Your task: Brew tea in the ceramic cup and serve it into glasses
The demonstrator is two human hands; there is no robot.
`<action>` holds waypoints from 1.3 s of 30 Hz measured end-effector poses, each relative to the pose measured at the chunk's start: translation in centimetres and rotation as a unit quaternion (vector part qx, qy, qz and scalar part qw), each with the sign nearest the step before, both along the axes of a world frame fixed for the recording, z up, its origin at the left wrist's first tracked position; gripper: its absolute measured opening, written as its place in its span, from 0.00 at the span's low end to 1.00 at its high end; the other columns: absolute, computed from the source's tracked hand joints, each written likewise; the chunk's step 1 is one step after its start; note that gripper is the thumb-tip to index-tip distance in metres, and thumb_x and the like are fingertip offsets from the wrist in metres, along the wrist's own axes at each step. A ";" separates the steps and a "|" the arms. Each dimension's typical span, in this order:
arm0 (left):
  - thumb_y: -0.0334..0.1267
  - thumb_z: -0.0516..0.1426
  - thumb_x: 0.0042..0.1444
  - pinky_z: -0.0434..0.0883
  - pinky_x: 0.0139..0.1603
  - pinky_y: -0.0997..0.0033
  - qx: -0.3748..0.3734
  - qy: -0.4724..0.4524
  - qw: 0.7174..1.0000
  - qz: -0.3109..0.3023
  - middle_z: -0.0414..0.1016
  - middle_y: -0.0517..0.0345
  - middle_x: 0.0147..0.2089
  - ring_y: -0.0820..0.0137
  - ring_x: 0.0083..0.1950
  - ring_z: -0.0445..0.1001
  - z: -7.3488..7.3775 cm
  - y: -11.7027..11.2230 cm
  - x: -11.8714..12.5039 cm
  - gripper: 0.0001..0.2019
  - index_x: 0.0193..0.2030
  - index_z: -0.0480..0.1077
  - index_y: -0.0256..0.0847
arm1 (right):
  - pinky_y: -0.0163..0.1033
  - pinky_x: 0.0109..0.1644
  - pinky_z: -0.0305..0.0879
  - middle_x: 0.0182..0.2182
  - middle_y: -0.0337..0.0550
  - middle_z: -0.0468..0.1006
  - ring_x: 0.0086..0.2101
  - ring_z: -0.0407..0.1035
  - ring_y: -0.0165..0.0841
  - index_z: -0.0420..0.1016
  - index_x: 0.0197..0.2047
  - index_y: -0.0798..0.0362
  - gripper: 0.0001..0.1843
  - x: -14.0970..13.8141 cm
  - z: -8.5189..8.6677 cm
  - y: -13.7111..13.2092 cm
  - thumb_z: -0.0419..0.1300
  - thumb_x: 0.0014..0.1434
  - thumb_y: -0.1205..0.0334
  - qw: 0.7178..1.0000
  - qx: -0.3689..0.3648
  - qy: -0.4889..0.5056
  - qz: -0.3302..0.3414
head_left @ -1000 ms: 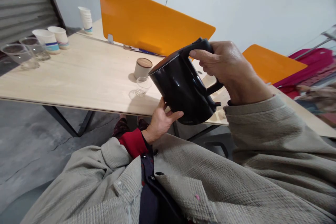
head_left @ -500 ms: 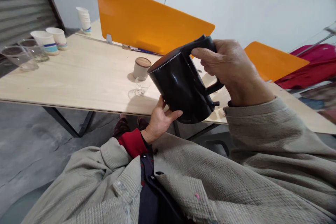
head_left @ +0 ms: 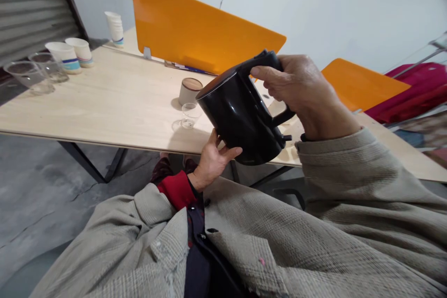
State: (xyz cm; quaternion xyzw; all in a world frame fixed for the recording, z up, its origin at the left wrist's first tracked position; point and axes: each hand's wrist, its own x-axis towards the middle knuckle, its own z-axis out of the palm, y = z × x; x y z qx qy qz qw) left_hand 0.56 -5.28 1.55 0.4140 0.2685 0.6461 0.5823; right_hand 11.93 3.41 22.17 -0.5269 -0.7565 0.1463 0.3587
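Note:
I hold a black electric kettle (head_left: pixel 240 111) in the air over the near edge of a light wooden table (head_left: pixel 115 102), tilted with its lidded top toward the left. My right hand (head_left: pixel 300 88) is wrapped round its handle. My left hand (head_left: pixel 213 160) cups the kettle's lower side from below, fingers pressed against it. A small clear glass (head_left: pixel 189 115) stands on the table just left of the kettle's top, and behind it a beige jar with a wooden lid (head_left: pixel 190 91).
Orange divider panels (head_left: pixel 195 32) stand along the back of the table. Paper cups (head_left: pixel 73 51) and clear plastic cups (head_left: pixel 31 74) sit at the far left, a stack of paper cups (head_left: pixel 115 28) behind them. Red cloth (head_left: pixel 412 88) lies at the right.
The kettle and both hands stay almost where they were; only the view shifts slightly.

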 end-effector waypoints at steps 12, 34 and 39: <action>0.53 0.78 0.50 0.70 0.80 0.41 -0.003 -0.003 1.000 0.005 0.73 0.42 0.75 0.46 0.81 0.67 0.0 0.0 0.0 0.48 0.72 0.65 0.45 | 0.36 0.22 0.46 0.16 0.30 0.63 0.18 0.55 0.23 0.70 0.23 0.51 0.23 0.2 -0.2 0.5 0.69 0.70 0.66 0.999 0.001 0.040 0.012; 0.54 0.78 0.50 0.71 0.80 0.43 -0.001 0.004 1.000 0.003 0.74 0.44 0.73 0.48 0.79 0.69 0.4 0.0 -0.2 0.46 0.71 0.66 0.45 | 0.35 0.23 0.46 0.18 0.32 0.63 0.20 0.55 0.23 0.71 0.24 0.51 0.20 0.9 -0.5 0.4 0.69 0.68 0.65 0.997 0.009 0.068 0.027; 0.53 0.77 0.51 0.71 0.80 0.45 0.024 0.033 0.999 0.024 0.76 0.44 0.72 0.48 0.79 0.69 1.1 1.3 -0.9 0.43 0.69 0.69 0.43 | 0.35 0.22 0.41 0.17 0.30 0.60 0.17 0.52 0.22 0.69 0.26 0.49 0.18 2.3 -1.5 0.2 0.68 0.67 0.64 0.981 0.022 0.190 0.015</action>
